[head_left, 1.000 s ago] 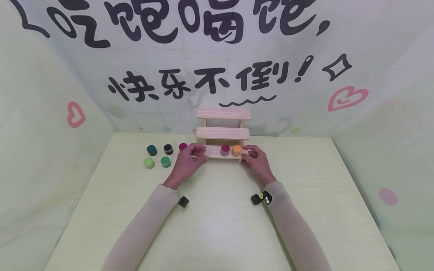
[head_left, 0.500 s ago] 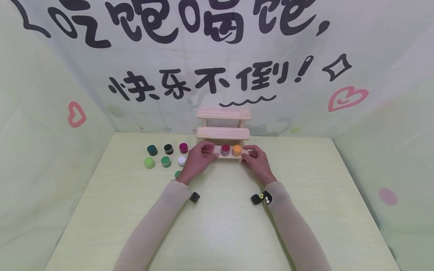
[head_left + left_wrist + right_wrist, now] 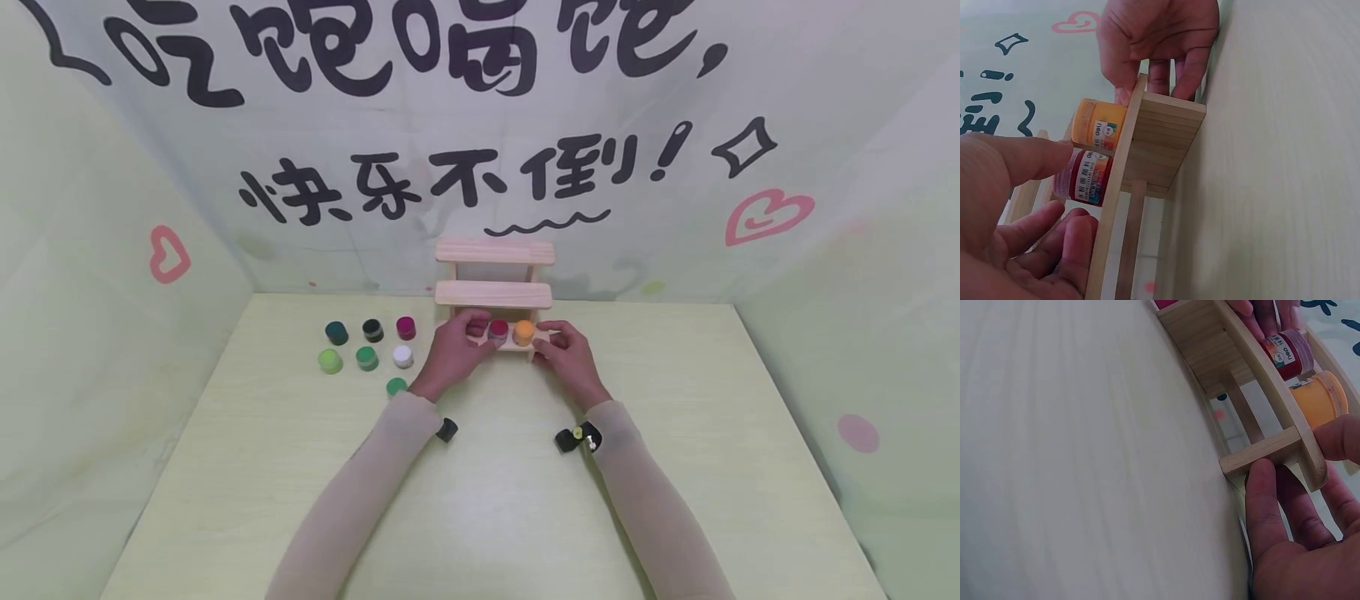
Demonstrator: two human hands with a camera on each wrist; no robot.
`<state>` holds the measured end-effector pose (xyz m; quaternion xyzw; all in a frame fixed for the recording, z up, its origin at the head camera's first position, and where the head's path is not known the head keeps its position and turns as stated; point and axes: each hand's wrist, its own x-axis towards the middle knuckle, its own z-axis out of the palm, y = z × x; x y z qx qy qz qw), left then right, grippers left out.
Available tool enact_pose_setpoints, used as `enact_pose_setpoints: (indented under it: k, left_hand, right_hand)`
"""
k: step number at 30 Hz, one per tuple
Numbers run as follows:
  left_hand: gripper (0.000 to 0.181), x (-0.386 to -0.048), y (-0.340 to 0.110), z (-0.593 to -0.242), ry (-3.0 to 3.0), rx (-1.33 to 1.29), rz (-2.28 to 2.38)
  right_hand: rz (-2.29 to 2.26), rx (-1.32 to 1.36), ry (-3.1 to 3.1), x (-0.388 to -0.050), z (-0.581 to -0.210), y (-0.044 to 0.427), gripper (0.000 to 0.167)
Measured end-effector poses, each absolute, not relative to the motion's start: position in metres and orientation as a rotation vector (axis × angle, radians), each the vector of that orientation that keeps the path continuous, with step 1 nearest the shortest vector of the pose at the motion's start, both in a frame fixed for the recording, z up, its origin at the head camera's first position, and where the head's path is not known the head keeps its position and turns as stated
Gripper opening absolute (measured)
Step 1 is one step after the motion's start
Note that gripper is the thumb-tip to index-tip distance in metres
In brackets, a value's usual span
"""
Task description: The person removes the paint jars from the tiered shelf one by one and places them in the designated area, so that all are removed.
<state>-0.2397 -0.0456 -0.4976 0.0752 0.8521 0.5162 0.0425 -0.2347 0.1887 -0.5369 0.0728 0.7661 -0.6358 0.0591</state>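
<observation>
A three-step wooden rack (image 3: 493, 294) stands at the back of the table. On its lowest step, a red paint jar (image 3: 1091, 181) and an orange paint jar (image 3: 524, 333) sit side by side. My left hand (image 3: 453, 350) is at the red jar's left side, thumb by its lid and fingers loosely bent beside it; the left wrist view shows a small gap below the jar. At the right end of that step, my right hand (image 3: 572, 354) grips the rack, thumb near the orange jar and fingers against the end support (image 3: 1266, 453).
Left of the rack stand several paint jars: teal (image 3: 337, 333), black (image 3: 372, 330), magenta (image 3: 406, 327), light green (image 3: 330, 361), green (image 3: 367, 358) and white (image 3: 402, 357). Another green jar (image 3: 397, 386) is partly behind my left wrist. A printed cloth (image 3: 637, 250) hangs behind.
My left hand has slid right along the lowest step, from its left end to the red jar, uncovering the white and nearer green jars. The right hand and both jars on the step stay put.
</observation>
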Motion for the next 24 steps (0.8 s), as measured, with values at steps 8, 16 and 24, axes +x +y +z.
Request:
enact_pose_setpoints:
  k: [8, 16, 24]
  left_hand:
    - [0.043, -0.241, -0.039, -0.501, 2.746, 0.271, 1.426]
    - [0.035, -0.238, -0.042, -0.504, 2.720, 0.242, 1.467]
    - [0.035, -0.233, -0.052, -0.500, 2.619, 0.262, 1.567]
  right_hand:
    - [-1.961, 0.232, 2.293, -0.234, -0.536, 0.188, 0.032]
    - [-1.956, 0.245, 2.298, -0.234, -0.536, 0.186, 0.032]
    - [-1.946, 0.231, 2.305, -0.234, -0.534, 0.187, 0.033]
